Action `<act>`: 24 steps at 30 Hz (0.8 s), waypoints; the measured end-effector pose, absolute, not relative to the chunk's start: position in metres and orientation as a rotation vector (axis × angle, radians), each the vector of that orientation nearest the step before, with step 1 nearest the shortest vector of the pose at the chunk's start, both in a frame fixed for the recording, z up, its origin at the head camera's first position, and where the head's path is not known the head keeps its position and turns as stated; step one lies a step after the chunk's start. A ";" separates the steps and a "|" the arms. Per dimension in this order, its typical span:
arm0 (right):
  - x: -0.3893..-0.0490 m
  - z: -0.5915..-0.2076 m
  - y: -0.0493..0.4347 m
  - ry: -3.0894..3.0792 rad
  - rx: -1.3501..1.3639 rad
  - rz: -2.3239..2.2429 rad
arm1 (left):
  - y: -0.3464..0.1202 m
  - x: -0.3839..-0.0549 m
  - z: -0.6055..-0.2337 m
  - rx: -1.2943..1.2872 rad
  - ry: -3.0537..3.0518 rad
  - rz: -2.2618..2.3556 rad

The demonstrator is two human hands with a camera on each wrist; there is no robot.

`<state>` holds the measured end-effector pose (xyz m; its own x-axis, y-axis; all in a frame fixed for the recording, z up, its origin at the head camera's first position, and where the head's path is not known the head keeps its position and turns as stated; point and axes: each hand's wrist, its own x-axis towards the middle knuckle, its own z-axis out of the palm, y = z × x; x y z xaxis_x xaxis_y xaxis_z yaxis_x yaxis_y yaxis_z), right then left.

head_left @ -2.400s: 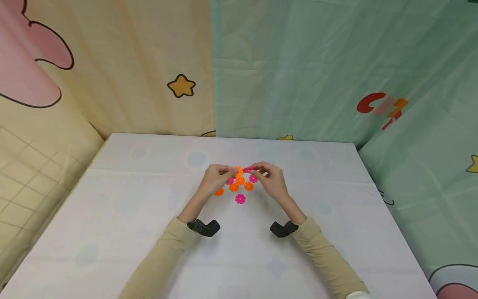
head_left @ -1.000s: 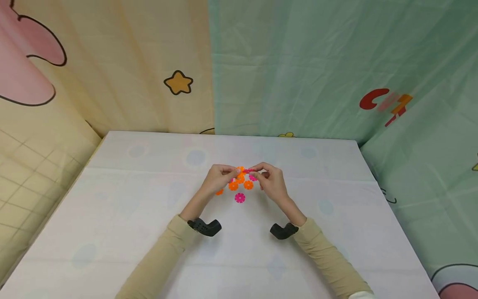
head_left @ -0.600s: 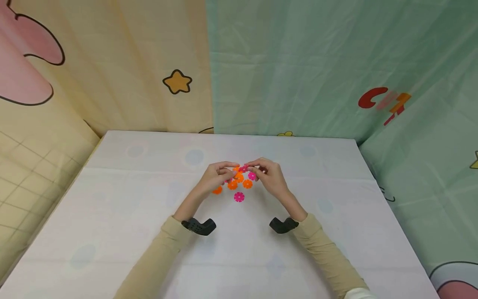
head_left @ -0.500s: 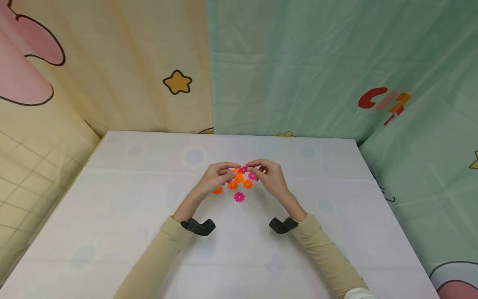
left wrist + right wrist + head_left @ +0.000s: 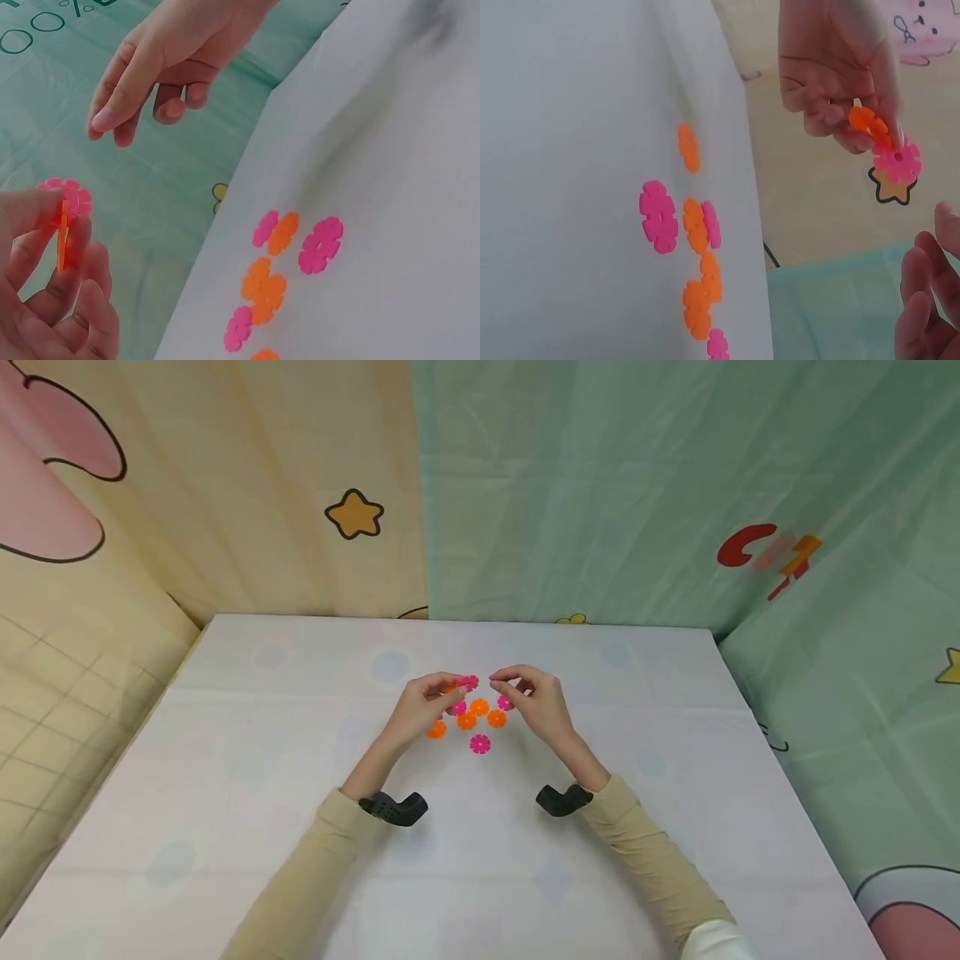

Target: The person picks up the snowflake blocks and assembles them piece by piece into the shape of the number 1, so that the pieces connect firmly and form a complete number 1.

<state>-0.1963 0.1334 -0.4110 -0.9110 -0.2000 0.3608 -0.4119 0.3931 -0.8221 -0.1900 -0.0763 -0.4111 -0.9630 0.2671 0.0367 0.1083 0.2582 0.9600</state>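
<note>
My left hand (image 5: 414, 708) pinches an orange flower-shaped plastic disc (image 5: 866, 120) between thumb and fingers, above the table. A pink flower-shaped disc (image 5: 470, 682) sits against its edge at an angle; the two look slotted together, and no finger of the right hand touches them. To the right, my right hand (image 5: 546, 706) hovers with thumb and index fingertips near each other and nothing visible between them. Below the hands lie loose orange discs (image 5: 497, 718) and pink discs (image 5: 480, 744), one pink disc (image 5: 506, 702) partly behind the right fingers.
The discs lie in a loose cluster on the white-covered table (image 5: 480, 877), a few overlapping in the wrist views. Dark wrist cameras (image 5: 393, 808) sit on both wrists. Printed curtains (image 5: 645, 493) hang behind the table's far edge.
The right hand, which held the pink disc beside the left hand's orange one, has let go. The left hand has drawn slightly left, carrying both discs.
</note>
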 end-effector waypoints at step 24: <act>-0.194 -0.430 0.124 -2.952 0.512 1.265 | -0.128 -0.194 -0.423 0.194 2.610 1.764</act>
